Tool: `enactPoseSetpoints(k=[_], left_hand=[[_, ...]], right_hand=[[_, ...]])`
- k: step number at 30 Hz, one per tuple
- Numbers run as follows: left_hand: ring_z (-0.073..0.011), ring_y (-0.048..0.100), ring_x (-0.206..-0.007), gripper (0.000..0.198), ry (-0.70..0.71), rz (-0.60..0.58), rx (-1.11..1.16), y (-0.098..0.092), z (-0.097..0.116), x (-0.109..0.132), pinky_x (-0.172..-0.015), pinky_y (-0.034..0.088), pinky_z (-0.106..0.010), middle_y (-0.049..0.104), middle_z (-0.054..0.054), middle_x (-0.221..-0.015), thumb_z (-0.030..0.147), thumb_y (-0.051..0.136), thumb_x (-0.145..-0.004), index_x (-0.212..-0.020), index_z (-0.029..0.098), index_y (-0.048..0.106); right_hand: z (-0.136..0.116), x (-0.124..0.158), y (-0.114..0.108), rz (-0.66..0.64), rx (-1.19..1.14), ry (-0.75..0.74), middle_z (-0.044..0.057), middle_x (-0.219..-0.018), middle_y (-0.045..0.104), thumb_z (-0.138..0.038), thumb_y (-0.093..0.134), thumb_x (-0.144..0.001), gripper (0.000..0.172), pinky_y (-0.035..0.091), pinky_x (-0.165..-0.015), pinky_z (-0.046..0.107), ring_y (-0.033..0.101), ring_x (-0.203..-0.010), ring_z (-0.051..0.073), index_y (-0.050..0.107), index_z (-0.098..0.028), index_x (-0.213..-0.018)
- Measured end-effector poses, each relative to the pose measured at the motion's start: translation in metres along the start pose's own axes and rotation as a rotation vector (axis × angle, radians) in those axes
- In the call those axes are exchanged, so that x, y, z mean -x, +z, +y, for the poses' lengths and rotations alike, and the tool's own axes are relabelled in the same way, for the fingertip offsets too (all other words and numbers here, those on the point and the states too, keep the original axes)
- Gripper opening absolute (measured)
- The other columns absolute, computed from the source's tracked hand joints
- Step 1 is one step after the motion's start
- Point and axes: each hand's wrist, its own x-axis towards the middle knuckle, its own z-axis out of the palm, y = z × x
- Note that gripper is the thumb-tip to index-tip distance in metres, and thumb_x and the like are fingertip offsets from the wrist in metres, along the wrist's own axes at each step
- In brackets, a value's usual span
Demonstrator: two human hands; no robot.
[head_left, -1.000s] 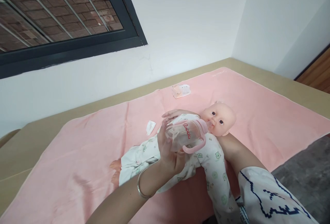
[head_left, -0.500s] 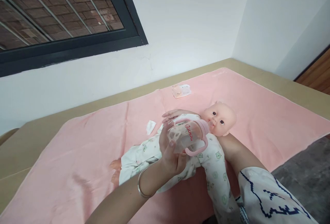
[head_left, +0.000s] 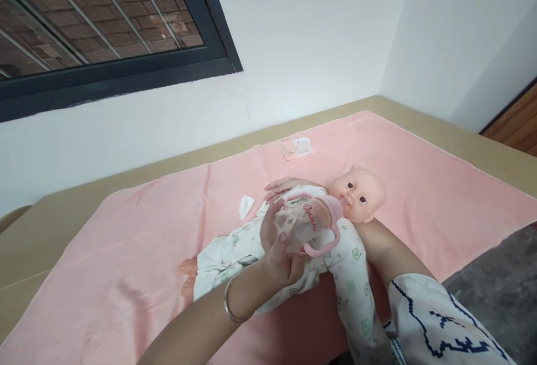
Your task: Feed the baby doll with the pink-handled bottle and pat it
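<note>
A baby doll (head_left: 359,196) in a white printed romper lies on its back on a pink towel (head_left: 126,275). My left hand (head_left: 277,253) is closed round the base of a clear baby bottle (head_left: 309,220) with pink handles. The bottle's pink top rests against the doll's mouth. My right arm, in a white and blue sleeve, runs under the doll's neck. The fingers of my right hand (head_left: 282,186) curl over the doll's far shoulder and hold it. A silver bangle sits on my left wrist.
The towel covers a beige table (head_left: 50,225) set against a white wall under a dark-framed window. A folded white tissue (head_left: 245,206) and a small clear packet (head_left: 296,148) lie on the towel beyond the doll. A wooden door edge shows at the right.
My left hand has turned the bottle a little, so more of its base faces me. The top stays at the doll's mouth. The doll and my right hand have not moved.
</note>
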Motion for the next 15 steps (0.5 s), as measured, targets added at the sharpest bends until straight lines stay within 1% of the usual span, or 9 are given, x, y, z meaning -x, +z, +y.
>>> enactPoseSetpoints(k=[3,5,7,9,11,13,15], left_hand=[[-0.0275,0.047,-0.150,0.057,0.010,0.003,0.013,0.000,0.000,0.001,-0.110,0.058,-0.047,0.029,-0.011,-0.173,0.027,0.043,-0.108,-0.163,0.027,0.029],[-0.0276,0.048,-0.150,0.057,0.018,-0.003,-0.009,-0.001,0.001,0.001,-0.111,0.057,-0.048,0.029,-0.010,-0.173,0.028,0.044,-0.108,-0.163,0.028,0.029],[-0.0287,0.046,-0.152,0.058,0.027,0.000,-0.043,-0.001,0.002,0.001,-0.113,0.055,-0.050,0.029,-0.011,-0.173,0.026,0.044,-0.108,-0.164,0.027,0.029],[-0.0289,0.043,-0.153,0.059,0.037,0.004,-0.056,-0.002,0.002,0.000,-0.115,0.053,-0.052,0.028,-0.011,-0.174,0.023,0.042,-0.107,-0.164,0.026,0.028],[-0.0280,0.042,-0.154,0.059,0.032,-0.002,-0.044,-0.002,0.002,0.000,-0.116,0.052,-0.051,0.028,-0.010,-0.174,0.022,0.041,-0.107,-0.164,0.027,0.027],[-0.0276,0.043,-0.154,0.059,0.020,-0.013,-0.033,-0.002,0.002,0.001,-0.116,0.052,-0.050,0.028,-0.009,-0.174,0.023,0.041,-0.106,-0.163,0.028,0.027],[-0.0277,0.046,-0.152,0.059,0.012,-0.012,-0.033,-0.002,0.001,0.003,-0.114,0.054,-0.049,0.028,-0.008,-0.174,0.026,0.043,-0.106,-0.163,0.029,0.027]], right_hand=[[0.000,0.000,0.001,-0.013,0.130,0.000,0.005,-0.093,0.058,-0.052,0.030,-0.105,0.058,0.036,-0.121,0.047,0.042,-0.152,0.027,0.061,-0.011,-0.079],[0.001,-0.002,0.001,-0.030,0.211,-0.013,0.006,-0.092,0.058,-0.053,0.027,-0.104,0.059,0.038,-0.120,0.049,0.042,-0.152,0.029,0.061,-0.012,-0.080],[0.001,-0.005,-0.001,-0.045,0.239,-0.033,0.006,-0.094,0.059,-0.053,0.024,-0.103,0.058,0.039,-0.120,0.051,0.044,-0.150,0.030,0.060,-0.012,-0.082],[0.001,-0.008,-0.004,-0.056,0.247,-0.054,0.007,-0.097,0.059,-0.053,0.024,-0.102,0.058,0.038,-0.121,0.050,0.046,-0.149,0.029,0.061,-0.012,-0.083],[0.001,-0.011,-0.007,-0.077,0.233,-0.060,0.007,-0.099,0.060,-0.054,0.026,-0.101,0.057,0.038,-0.121,0.050,0.045,-0.149,0.029,0.062,-0.012,-0.083],[0.000,-0.012,-0.008,-0.085,0.173,-0.041,0.007,-0.100,0.060,-0.054,0.033,-0.100,0.054,0.037,-0.121,0.051,0.042,-0.152,0.028,0.063,-0.012,-0.084],[0.000,-0.012,-0.007,-0.069,0.076,-0.004,0.007,-0.108,0.062,-0.051,0.039,-0.100,0.048,0.033,-0.122,0.052,0.038,-0.154,0.027,0.064,-0.010,-0.093]])
